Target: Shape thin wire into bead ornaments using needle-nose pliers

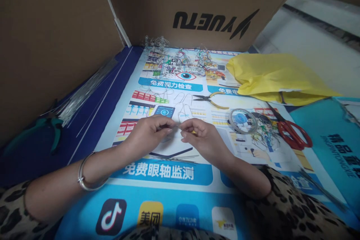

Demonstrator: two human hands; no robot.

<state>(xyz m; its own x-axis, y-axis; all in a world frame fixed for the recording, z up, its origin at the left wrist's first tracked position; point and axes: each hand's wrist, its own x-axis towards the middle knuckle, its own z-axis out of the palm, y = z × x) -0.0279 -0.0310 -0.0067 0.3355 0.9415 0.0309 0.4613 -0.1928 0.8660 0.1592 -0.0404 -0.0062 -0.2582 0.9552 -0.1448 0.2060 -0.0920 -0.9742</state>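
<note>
My left hand [149, 133] and my right hand [206, 138] meet over the middle of the printed sheet, fingertips pinched close together. Between them is a short bit of thin wire [177, 126], mostly hidden by the fingers. Just beyond the hands lie bent wire loops [184, 109]. A pair of pliers [215, 99] with yellow handles rests behind, jaws pointing left. Several straight wire lengths [177, 158] lie on the sheet below my hands.
Cardboard walls [146, 3] enclose the back and left. Tangled wire pieces with coloured bits [202, 62] lie at the back. Left are a wire bundle [84, 92] and teal-handled pliers [56, 131]. Right are a tape roll [255, 120], red-handled scissors [289, 135] and a yellow bag [281, 75].
</note>
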